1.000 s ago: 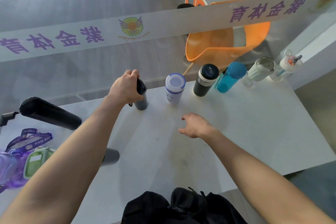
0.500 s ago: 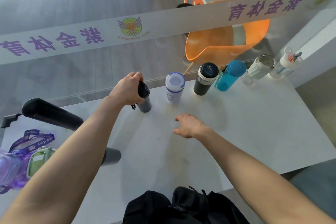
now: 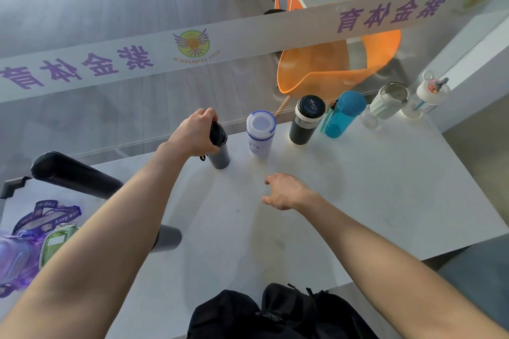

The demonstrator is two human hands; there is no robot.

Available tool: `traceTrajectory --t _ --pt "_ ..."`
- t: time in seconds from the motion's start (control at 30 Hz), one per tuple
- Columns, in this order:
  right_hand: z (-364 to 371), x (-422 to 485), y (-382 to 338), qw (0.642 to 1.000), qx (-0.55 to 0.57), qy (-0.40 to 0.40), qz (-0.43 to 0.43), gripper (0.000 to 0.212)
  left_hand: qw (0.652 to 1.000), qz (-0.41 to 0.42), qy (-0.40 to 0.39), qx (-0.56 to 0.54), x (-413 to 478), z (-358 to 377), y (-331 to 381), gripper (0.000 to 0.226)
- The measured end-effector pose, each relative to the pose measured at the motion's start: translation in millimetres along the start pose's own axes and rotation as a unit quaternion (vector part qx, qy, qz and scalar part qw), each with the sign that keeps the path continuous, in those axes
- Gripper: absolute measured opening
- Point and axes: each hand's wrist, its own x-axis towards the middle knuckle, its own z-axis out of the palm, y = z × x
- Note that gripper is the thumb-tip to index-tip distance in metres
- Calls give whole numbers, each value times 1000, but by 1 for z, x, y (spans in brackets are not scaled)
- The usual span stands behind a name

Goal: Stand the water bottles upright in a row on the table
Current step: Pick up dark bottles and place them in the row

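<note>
My left hand (image 3: 194, 136) grips the black cap of a slim grey bottle (image 3: 221, 155), which stands upright at the left end of a row along the far edge of the white table (image 3: 371, 187). To its right stand a white bottle with a blue rim (image 3: 260, 135), a black tumbler (image 3: 305, 124), a blue bottle (image 3: 343, 115), a pale ribbed bottle (image 3: 385, 103) and a clear bottle with a straw lid (image 3: 425, 96). My right hand (image 3: 285, 191) hovers over the table with fingers apart, holding nothing. A long black bottle (image 3: 74, 176) lies at the left.
A purple bottle with a strap (image 3: 16, 256), a green one (image 3: 53, 242) and a grey bottle (image 3: 168, 238) partly behind my left arm lie at the left. A black bag (image 3: 275, 314) sits at the near edge. A glass panel with an orange chair (image 3: 330, 69) behind it borders the far side.
My left hand has shifted the grey bottle slightly right, closer to the white bottle, and still holds its cap. My right hand drifted a little left.
</note>
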Motion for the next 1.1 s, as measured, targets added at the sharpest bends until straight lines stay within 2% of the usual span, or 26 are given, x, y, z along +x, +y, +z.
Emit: traceTrajectory --t 0.23,0.3,0.4,0.6,0.7,0.83,1.03,1.1 --pt "-4 -7 -9 1000 -14 0 -8 61 1000 -7 -9 -20 -17 -9 2 117" --pt "-5 -11 -15 999 -29 -2 -15 60 1000 -9 9 -21 -30 -16 -1 112" --pt "-8 -17 -28 998 -54 3 -43 60 998 -26 48 -19 -59 -30 -10 91" --pt "-2 -39 -83 985 -36 71 -150 58 991 -89 95 6 -151 -59 -39 68" --pt "3 -55 -127 969 -19 105 -225 65 984 -130 121 9 -199 -66 -60 62" --pt "18 -69 -182 947 -3 110 -301 82 971 -181 154 7 -250 -66 -87 58" --pt "51 -65 -244 947 -29 99 -303 110 962 -174 212 13 -269 -69 -136 57" --pt "63 -58 -255 950 -60 90 -292 100 962 -170 212 9 -258 -74 -155 62"
